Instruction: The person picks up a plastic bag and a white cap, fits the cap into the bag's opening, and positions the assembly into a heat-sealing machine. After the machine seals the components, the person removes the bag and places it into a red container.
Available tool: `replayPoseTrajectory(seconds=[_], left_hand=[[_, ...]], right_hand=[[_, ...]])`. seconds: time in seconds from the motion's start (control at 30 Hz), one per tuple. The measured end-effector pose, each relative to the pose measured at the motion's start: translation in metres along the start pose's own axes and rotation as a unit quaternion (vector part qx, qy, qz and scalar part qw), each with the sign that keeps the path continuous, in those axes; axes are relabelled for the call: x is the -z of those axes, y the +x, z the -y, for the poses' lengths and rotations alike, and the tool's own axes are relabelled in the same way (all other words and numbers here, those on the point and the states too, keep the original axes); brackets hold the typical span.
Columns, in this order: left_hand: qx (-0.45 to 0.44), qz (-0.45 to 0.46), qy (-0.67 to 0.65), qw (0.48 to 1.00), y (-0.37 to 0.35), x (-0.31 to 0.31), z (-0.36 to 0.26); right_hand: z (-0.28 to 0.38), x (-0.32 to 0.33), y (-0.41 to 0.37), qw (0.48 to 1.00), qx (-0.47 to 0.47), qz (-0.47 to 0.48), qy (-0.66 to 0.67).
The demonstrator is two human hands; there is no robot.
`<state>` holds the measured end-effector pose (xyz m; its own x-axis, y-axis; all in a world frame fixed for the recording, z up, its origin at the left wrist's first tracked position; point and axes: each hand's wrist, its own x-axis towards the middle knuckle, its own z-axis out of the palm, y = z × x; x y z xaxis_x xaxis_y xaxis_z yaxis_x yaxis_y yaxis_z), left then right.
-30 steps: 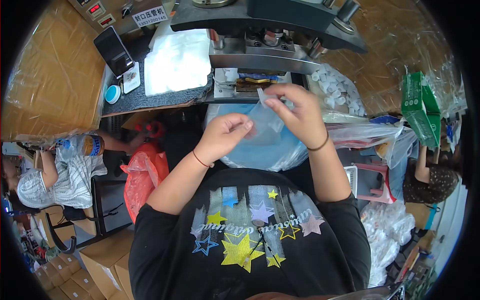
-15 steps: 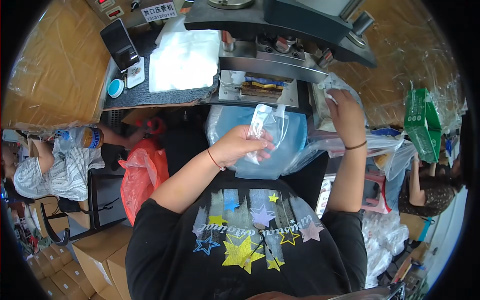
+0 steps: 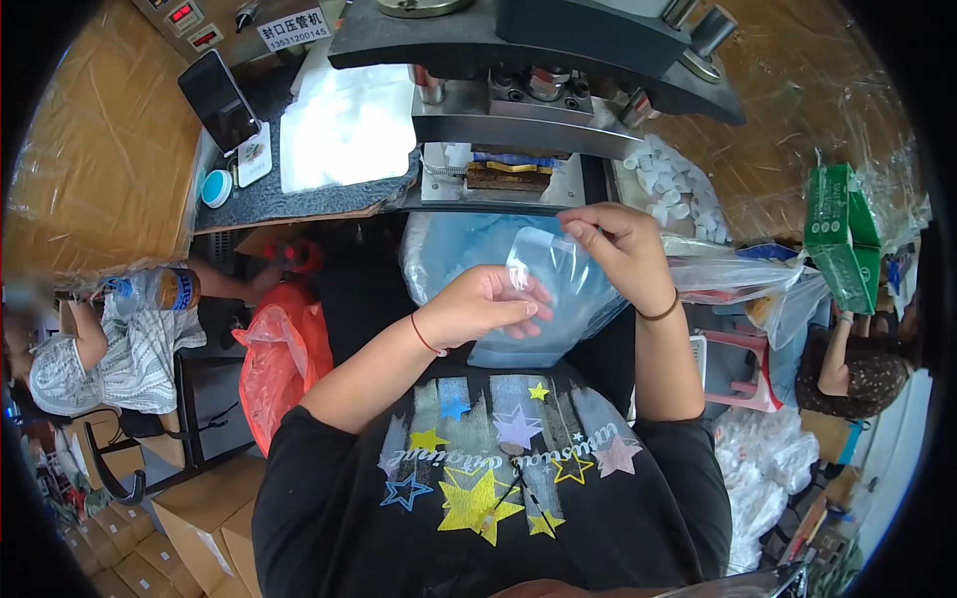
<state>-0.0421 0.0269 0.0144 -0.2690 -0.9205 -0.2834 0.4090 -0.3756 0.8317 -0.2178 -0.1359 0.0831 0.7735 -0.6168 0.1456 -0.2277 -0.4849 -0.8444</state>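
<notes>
1. Two bare hands work close together; the left hand (image 3: 493,304) holds a clear pouch (image 3: 543,242), its fingers curled behind the plastic and its thumb in front.
2. The right hand (image 3: 630,254) is just beside the pouch's upper end, thumb and forefinger drawn narrowly together; I cannot tell whether something small sits between them.
3. The pouch stands up from the left hand, between the two hands, its far edge towards the machine.
4. Beneath and behind both hands spreads a large bluish plastic bag (image 3: 429,254).
5. Straight beyond the hands is a metal press (image 3: 528,132), with a wooden block (image 3: 506,179) under its bar.
6. Beyond the left hand, farther left, lie white sheets (image 3: 344,135), a phone (image 3: 221,105) and a round tub (image 3: 216,187).
7. Beyond the right hand is a heap of small white plastic pieces (image 3: 678,184).
8. Well left of the left hand hangs a red bag (image 3: 286,354); well right of the right hand is a green box (image 3: 827,214).
</notes>
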Motion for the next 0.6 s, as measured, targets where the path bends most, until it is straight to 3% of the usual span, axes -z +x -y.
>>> replayPoseTrajectory(seconds=[0.03, 0.13, 0.2, 0.27, 0.37, 0.53, 0.57, 0.6], left_hand=[[0.004, 0.003, -0.006, 1.000, -0.001, 0.000, 0.001], [0.013, -0.018, -0.040, 0.999, 0.000, -0.001, -0.001], [-0.013, -0.032, -0.061, 0.998, 0.003, 0.007, 0.001], [-0.067, -0.033, -0.072, 0.995, 0.015, 0.029, 0.006], [-0.086, -0.100, -0.094, 0.987, 0.023, 0.045, -0.018], [-0.034, -0.148, -0.096, 0.984, 0.021, 0.047, -0.041], [-0.046, -0.151, -0.097, 0.983, 0.024, 0.046, -0.036], [-0.107, -0.225, -0.007, 0.968, 0.022, 0.052, -0.038]], right_hand=[[0.000, 0.000, -0.001, 1.000, 0.002, 0.020, -0.012], [-0.001, 0.006, 0.000, 0.987, 0.072, -0.096, -0.103], [-0.023, 0.038, 0.005, 0.904, 0.081, -0.170, -0.384], [-0.052, 0.064, 0.004, 0.867, -0.060, -0.116, -0.481], [-0.075, 0.076, 0.010, 0.866, -0.089, -0.038, -0.490], [-0.103, 0.079, 0.000, 0.903, 0.002, -0.094, -0.420], [-0.110, 0.081, -0.002, 0.908, 0.018, -0.096, -0.407], [-0.106, 0.081, -0.004, 0.922, -0.007, -0.096, -0.374]])
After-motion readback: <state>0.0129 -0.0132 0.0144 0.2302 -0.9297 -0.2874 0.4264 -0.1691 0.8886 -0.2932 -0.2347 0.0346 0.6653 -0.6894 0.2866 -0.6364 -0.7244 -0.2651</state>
